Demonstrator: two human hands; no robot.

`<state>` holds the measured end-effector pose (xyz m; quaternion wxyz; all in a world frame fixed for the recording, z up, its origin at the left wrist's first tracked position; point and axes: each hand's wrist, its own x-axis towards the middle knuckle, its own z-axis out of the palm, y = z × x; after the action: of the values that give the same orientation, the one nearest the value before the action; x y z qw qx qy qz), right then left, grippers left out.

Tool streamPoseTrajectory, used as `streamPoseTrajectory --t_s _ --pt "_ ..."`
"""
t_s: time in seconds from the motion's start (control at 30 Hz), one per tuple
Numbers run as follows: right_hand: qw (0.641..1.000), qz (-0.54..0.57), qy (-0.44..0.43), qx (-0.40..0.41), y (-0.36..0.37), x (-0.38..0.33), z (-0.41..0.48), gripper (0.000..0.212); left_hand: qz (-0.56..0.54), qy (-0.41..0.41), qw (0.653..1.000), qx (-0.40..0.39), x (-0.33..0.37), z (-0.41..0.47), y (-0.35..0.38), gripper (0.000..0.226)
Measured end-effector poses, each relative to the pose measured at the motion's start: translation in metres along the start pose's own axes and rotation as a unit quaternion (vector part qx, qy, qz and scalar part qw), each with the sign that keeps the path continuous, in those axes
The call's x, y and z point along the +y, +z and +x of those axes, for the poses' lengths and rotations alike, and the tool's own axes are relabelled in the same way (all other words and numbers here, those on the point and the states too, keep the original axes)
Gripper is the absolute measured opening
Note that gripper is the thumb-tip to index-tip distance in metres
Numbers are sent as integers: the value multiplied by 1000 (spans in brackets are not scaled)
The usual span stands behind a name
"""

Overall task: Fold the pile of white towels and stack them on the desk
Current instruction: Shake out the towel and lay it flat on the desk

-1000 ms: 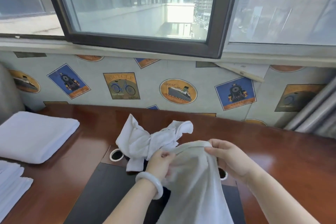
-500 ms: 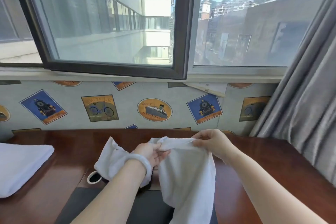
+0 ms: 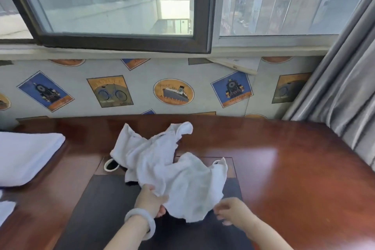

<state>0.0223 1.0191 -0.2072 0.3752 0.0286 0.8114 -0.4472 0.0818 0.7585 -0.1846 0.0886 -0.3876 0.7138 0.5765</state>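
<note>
I saw the left hand (image 3: 151, 199) with its grip clamped on the near left edge of the crumpled pile of white terry towels (image 3: 182, 178), fingers curled under the cloth. The pile lay heaped mid-way across the glossy reddish-brown wooden surface (image 3: 294, 168), partly over the dark rectangular desk mat (image 3: 101, 209). The right hand (image 3: 233, 209) hung just beside the pile's near edge. Its grip was slack and apart, holding nothing, and it was somewhat blurred. A neatly folded white towel stack (image 3: 26, 156) sat at the far left, well apart from the heap.
</note>
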Motion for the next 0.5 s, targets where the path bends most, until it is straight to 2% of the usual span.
streamPoseTrajectory --t_s 0.07,0.17,0.23,0.33,0.43,0.5 --pt "986 136 68 71 8 7 6 23 22 -15 1000 -12 -19 5 5 75" --pt "961 200 79 172 2 5 18 24 45 -11 999 -7 -24 7 6 69" --pt "949 219 71 215 -3 -4 27 24 17 -13 1000 -8 -23 10 4 58" --pt "940 226 52 249 -16 -17 47 22 -57 -54 996 31 -29 29 -3 67" --pt "943 184 43 274 -31 -31 71 25 -145 -107 981 72 -36 49 -8 70" --pt "950 148 37 273 -38 -40 87 27 -167 -132 974 75 -35 58 -9 73"
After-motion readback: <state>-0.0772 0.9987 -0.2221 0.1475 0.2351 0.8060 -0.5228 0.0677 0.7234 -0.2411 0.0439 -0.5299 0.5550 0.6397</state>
